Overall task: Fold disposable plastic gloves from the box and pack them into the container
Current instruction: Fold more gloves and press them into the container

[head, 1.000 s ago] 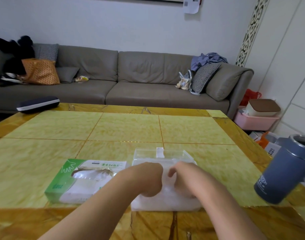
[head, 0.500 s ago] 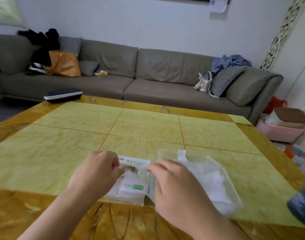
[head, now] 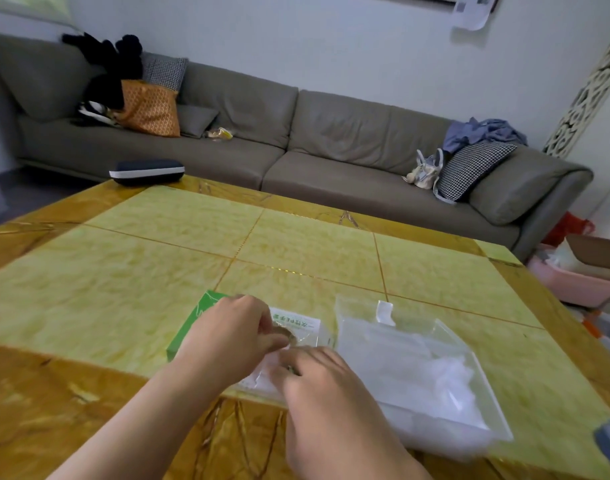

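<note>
Green-and-white cardboard glove box (head: 192, 327) lies on the yellow tiled table (head: 123, 289), directly under both hands. Left hand (head: 230, 337) sits over the box opening, fingers curled, pinching thin clear plastic glove film (head: 262, 379). Right hand (head: 317, 379) lies just beside it, fingers curled on the same film. Clear rectangular plastic container (head: 417, 368), holding folded gloves, stands immediately right of the box.

A green-and-white glove box (head: 192, 322) is seen lying flat, largely hidden under the left hand (head: 227, 344). A thin clear glove (head: 265, 374) is pinched at its opening between both hands. Just right of the right hand (head: 320, 379), a clear shallow container (head: 417, 368) holds folded gloves.
</note>
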{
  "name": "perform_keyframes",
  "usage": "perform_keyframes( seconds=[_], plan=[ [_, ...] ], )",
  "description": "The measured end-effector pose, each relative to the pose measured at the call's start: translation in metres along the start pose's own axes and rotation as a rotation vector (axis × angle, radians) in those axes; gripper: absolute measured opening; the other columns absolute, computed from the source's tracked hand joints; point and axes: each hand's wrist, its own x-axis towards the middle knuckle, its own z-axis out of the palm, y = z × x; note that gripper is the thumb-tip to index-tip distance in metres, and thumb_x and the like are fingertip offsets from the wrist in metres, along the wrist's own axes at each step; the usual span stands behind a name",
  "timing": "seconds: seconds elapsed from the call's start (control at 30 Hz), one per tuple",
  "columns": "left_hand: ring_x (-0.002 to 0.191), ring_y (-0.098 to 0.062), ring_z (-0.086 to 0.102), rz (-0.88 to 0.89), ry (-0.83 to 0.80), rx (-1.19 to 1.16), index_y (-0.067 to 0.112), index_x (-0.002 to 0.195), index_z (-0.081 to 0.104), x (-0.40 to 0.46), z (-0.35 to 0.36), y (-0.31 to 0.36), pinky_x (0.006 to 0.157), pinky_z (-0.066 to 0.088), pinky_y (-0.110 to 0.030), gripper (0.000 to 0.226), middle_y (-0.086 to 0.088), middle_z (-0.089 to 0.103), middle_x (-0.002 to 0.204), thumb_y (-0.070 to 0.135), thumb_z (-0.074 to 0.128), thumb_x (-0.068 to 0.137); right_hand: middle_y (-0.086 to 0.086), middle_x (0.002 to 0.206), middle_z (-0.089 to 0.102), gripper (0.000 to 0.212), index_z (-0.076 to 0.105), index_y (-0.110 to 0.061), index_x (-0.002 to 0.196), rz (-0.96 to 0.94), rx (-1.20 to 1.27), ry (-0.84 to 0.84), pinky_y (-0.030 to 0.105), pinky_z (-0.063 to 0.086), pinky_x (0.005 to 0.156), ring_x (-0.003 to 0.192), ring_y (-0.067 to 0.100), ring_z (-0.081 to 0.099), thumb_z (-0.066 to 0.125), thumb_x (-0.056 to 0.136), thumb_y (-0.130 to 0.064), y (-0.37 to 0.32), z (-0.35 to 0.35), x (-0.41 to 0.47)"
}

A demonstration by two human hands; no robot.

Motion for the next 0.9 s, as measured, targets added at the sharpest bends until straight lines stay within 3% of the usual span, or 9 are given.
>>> perform_keyframes(
  seconds=[0.13, 0.2, 0.37, 0.43, 0.53, 0.63, 0.7, 0.77, 0.9],
  plan=[
    [0.063, -0.015, 0.065, -0.035, -0.034, -0.001, 0.023, 0.067, 0.067, 0.002, 0.005, 0.002, 0.054, 0.055, -0.03, 0.024, 0.007, 0.066, 0.068, 0.037, 0.076, 0.083, -0.004, 0.15, 0.045, 0.063, 0.05, -0.022, 0.149, 0.004, 0.008, -0.015, 0.027, 0.026, 0.113, 0.137, 0.023, 0.035, 0.05, 0.088, -0.008, 0.0, -0.001, 0.001],
    [0.062, -0.02, 0.067, -0.029, -0.038, 0.01, 0.018, 0.068, 0.067, 0.004, 0.005, 0.002, 0.052, 0.052, -0.03, 0.023, 0.004, 0.067, 0.066, 0.031, 0.071, 0.087, -0.006, 0.148, 0.046, 0.064, 0.05, -0.024, 0.149, 0.009, 0.016, -0.01, 0.027, 0.028, 0.112, 0.136, 0.022, 0.034, 0.05, 0.088, -0.007, 0.0, 0.0, 0.0],
    [0.072, -0.021, 0.064, -0.062, -0.003, -0.083, 0.018, 0.084, 0.063, 0.006, -0.001, -0.002, 0.065, 0.058, -0.041, 0.017, 0.004, 0.064, 0.081, 0.027, 0.058, 0.098, -0.01, 0.15, 0.042, 0.061, 0.05, -0.028, 0.148, 0.018, 0.057, -0.005, 0.026, 0.029, 0.111, 0.139, 0.019, 0.031, 0.049, 0.091, -0.006, 0.002, -0.001, -0.002],
    [0.071, -0.018, 0.061, -0.087, 0.059, -0.138, 0.019, 0.086, 0.06, 0.008, -0.005, -0.005, 0.063, 0.056, -0.04, 0.018, 0.004, 0.062, 0.084, 0.026, 0.055, 0.101, -0.011, 0.149, 0.042, 0.06, 0.05, -0.028, 0.147, 0.023, 0.062, -0.005, 0.026, 0.03, 0.111, 0.139, 0.019, 0.032, 0.049, 0.091, -0.007, 0.001, -0.001, -0.002],
    [0.067, -0.018, 0.06, -0.102, 0.157, -0.226, 0.018, 0.089, 0.059, 0.009, -0.011, -0.006, 0.053, 0.047, -0.033, 0.019, 0.002, 0.064, 0.083, 0.029, 0.051, 0.104, -0.009, 0.147, 0.044, 0.06, 0.05, -0.028, 0.148, 0.033, 0.061, -0.005, 0.027, 0.031, 0.113, 0.138, 0.02, 0.033, 0.05, 0.092, -0.007, 0.0, -0.001, -0.002],
    [0.066, -0.014, 0.061, -0.094, 0.06, -0.26, 0.025, 0.093, 0.057, 0.005, -0.011, -0.005, 0.053, 0.045, -0.03, 0.025, 0.006, 0.065, 0.08, 0.049, 0.06, 0.097, -0.01, 0.146, 0.045, 0.062, 0.051, -0.03, 0.147, 0.023, 0.059, 0.011, 0.026, 0.031, 0.113, 0.137, 0.018, 0.033, 0.049, 0.09, -0.006, 0.001, 0.001, -0.001],
    [0.062, -0.016, 0.06, -0.053, 0.014, -0.177, 0.026, 0.082, 0.059, 0.003, -0.005, -0.007, 0.051, 0.042, -0.029, 0.031, 0.006, 0.063, 0.074, 0.054, 0.069, 0.088, -0.01, 0.146, 0.045, 0.063, 0.051, -0.03, 0.147, 0.015, 0.06, 0.012, 0.027, 0.032, 0.113, 0.138, 0.018, 0.033, 0.05, 0.089, -0.006, 0.001, 0.002, -0.001],
    [0.057, -0.02, 0.056, -0.04, 0.057, -0.135, 0.021, 0.068, 0.058, 0.004, -0.002, -0.009, 0.05, 0.039, -0.03, 0.03, 0.003, 0.059, 0.063, 0.04, 0.07, 0.089, -0.009, 0.147, 0.045, 0.061, 0.052, -0.029, 0.146, 0.012, 0.057, 0.018, 0.027, 0.032, 0.114, 0.138, 0.018, 0.034, 0.05, 0.09, -0.006, 0.002, 0.002, -0.002],
    [0.043, -0.013, 0.038, -0.058, 0.16, -0.287, 0.015, 0.061, 0.061, 0.008, -0.008, -0.009, 0.043, 0.031, -0.025, 0.037, 0.005, 0.049, 0.048, 0.026, 0.07, 0.095, -0.009, 0.147, 0.045, 0.058, 0.052, -0.027, 0.146, 0.013, 0.066, 0.028, 0.027, 0.033, 0.114, 0.139, 0.018, 0.033, 0.051, 0.092, -0.007, 0.003, 0.0, -0.003]
  ],
)
